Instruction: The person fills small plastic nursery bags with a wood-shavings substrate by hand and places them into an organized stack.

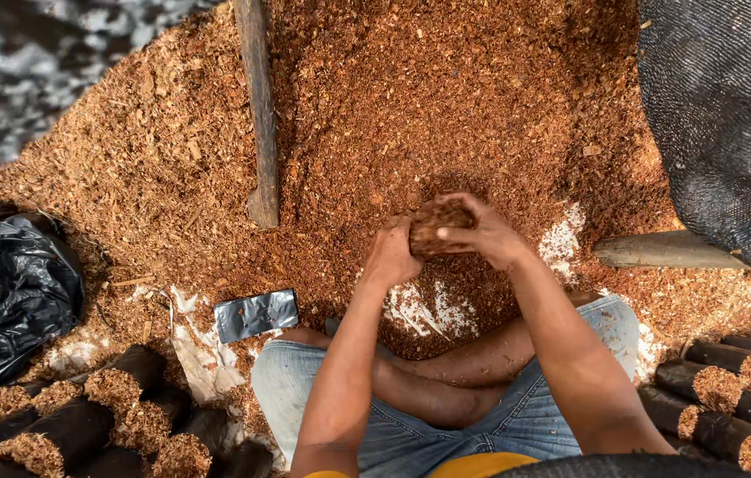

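My left hand [390, 252] and my right hand [482, 232] are cupped together around a dark bag packed with reddish-brown shavings [436, 228], held just above a big heap of the same shavings [411, 97]. The right fingers press on the bag's top and the left hand grips its side. I sit cross-legged in denim shorts right below the hands.
A wooden pole [259, 106] lies across the heap. Another log [663, 250] sticks out at right under dark netting [730, 115]. Several filled black bags [83, 425] are stacked at lower left, more filled bags [730, 389] at lower right. A flat empty bag [256, 314] and black plastic sheet [3, 292] lie left.
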